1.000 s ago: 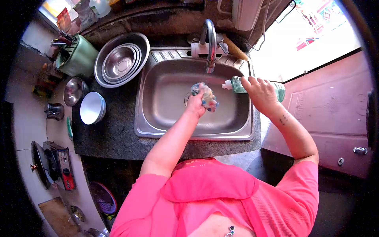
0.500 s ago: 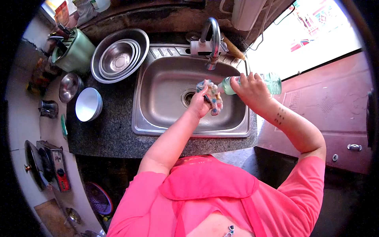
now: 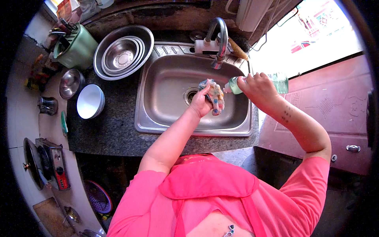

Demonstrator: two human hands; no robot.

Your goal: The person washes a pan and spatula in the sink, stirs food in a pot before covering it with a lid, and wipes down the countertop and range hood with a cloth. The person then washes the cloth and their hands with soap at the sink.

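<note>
Over the sink (image 3: 158, 126), my left hand (image 3: 201, 103) is closed on a crumpled multicoloured dishcloth (image 3: 216, 98). My right hand (image 3: 258, 89) wraps round a clear green bottle of dish soap (image 3: 280, 83), held on its side. The bottle's nozzle points left at the cloth, with a small gap between them. Below the cloth, part of the drain (image 3: 191, 94) shows. The faucet (image 3: 221, 43) curves over the back of the basin, and no water is seen running from it.
Left of the sink, nested metal bowls (image 3: 122, 57) sit on the dark counter (image 3: 114, 134) beside white bowls (image 3: 89, 102), a small metal bowl (image 3: 70, 84) and a green knife holder (image 3: 79, 49). A gas stove (image 3: 57, 166) stands at the far left.
My right hand has drawn the bottle slightly right, away from the cloth, widening the gap at the nozzle. My left hand keeps holding the cloth. The view has shifted a little.
</note>
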